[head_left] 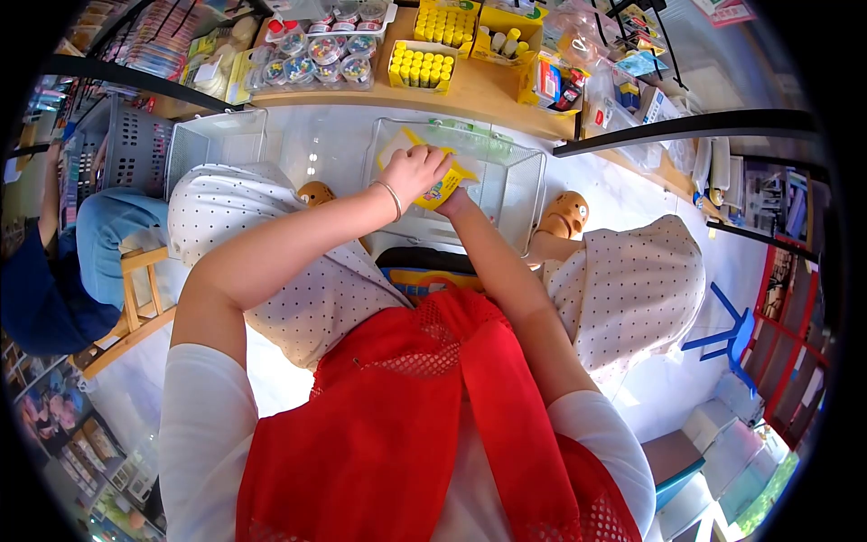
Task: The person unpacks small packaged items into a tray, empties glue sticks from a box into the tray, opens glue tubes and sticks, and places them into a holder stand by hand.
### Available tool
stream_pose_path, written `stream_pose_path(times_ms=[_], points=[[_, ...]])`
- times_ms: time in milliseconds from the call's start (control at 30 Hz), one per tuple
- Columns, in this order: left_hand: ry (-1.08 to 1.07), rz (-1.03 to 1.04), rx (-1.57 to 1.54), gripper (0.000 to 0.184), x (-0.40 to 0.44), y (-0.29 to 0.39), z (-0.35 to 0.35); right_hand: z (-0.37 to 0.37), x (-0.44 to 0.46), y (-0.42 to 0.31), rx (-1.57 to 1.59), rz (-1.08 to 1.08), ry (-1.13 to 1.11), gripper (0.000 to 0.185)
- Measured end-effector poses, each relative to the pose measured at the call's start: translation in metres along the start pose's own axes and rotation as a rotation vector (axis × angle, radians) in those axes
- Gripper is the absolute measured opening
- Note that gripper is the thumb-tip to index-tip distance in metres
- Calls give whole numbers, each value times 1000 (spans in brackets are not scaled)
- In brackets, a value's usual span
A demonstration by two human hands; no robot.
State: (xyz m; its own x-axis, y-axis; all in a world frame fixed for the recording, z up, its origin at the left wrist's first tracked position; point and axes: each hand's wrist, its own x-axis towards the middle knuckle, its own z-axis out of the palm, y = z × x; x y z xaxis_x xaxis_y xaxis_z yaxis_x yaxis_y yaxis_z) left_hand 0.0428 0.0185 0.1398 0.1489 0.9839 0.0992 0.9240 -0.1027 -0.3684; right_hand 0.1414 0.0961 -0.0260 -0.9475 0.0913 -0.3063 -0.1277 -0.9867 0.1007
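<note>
Over the wire basket (533,194) in front of me, both hands are on a yellow printed cardboard box (442,190). My left hand (417,172), with a bracelet at its wrist, lies across the top of it with bent fingers. From the right, my right hand (454,202) grips the lower edge, its fingers largely hidden behind the yellow card. Part of the yellow card sticks up beyond my left hand. Something green and clear lies at the far side of the basket.
A wooden shelf (488,101) ahead holds yellow boxes of glue sticks (422,68) and clear tubs of small colourful pieces (327,59). Another wire basket (217,140) stands left, near a grey crate (126,144). A person (117,244) sits on a wooden stool (140,298). A blue stool (736,339) stands right.
</note>
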Motion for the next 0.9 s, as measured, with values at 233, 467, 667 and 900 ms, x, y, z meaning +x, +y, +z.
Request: stream_pose_path(times_ms=[233,467,667,900], points=[[-38,-13,-37,54,5,-5,6,-15,13,-10,20,-18,28,46],[-156,-284,-662,75,6,-52,6,120,-4,-21,-602,-119,487,43],[133,-612,-1425,84,5,-89,29,220,-65,-41,-1606,-246,733,51],[279,-596,-2065,88,-2,-77,-28,307,-130,-32,-2479,-941,168,27]])
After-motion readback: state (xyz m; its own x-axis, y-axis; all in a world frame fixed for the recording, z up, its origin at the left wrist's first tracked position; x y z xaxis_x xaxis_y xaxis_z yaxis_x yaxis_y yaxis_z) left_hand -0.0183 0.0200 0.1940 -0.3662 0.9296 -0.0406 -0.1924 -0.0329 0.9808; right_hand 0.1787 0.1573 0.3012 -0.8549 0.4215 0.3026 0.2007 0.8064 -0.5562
